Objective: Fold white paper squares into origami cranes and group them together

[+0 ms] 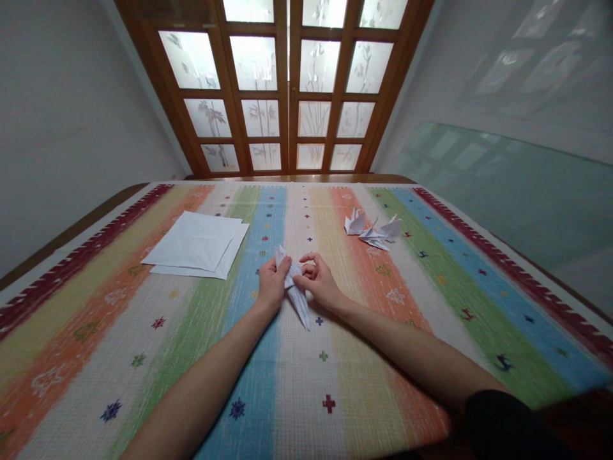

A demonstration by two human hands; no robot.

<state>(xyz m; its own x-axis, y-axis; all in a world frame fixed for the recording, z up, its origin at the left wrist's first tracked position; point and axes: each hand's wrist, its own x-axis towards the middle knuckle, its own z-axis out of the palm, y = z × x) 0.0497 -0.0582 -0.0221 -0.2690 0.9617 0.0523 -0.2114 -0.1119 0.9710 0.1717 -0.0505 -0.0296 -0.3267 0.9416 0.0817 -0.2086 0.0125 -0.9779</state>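
A narrow piece of folded white paper (297,300) is held over the middle of the table, one pointed end aimed down toward me. My left hand (272,281) is closed on its left side, near the upper part. On the right side, the thumb and fingers of my right hand (320,280) are curled against the same paper around its middle. Farther back to the right, folded white paper cranes (380,234) rest on the orange stripe of the cloth. A stack of flat white paper sheets (196,243) lies to the left of my hands.
A striped, patterned cloth (191,358) covers the table. Beyond its far edge stand wooden doors (288,115) with frosted panes. A pale glass panel (517,191) leans along the right wall.
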